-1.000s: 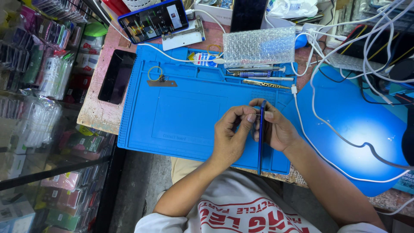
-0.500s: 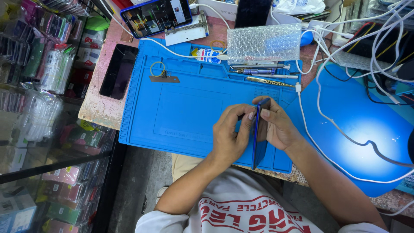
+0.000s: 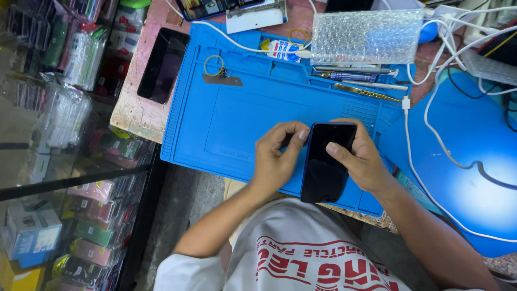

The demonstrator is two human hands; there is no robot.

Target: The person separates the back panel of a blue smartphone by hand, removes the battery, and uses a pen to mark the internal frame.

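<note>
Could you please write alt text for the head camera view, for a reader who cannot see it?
Both hands hold a dark, glossy rectangular smartphone screen-up over a blue silicone work mat: left hand at its left edge, right hand with a fingertip on the glass. Slim metal tools lie along the mat's far edge.

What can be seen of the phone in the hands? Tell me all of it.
The phone is a slim dark slab with a glossy black screen, unlit, and a blue edge showing along its left side. It faces up, lengthwise away from the person, held just over the near edge of the blue work mat. The left hand grips its left edge near the top, thumb at the corner; the right hand cradles the right side, thumb lying on the glass.
</note>
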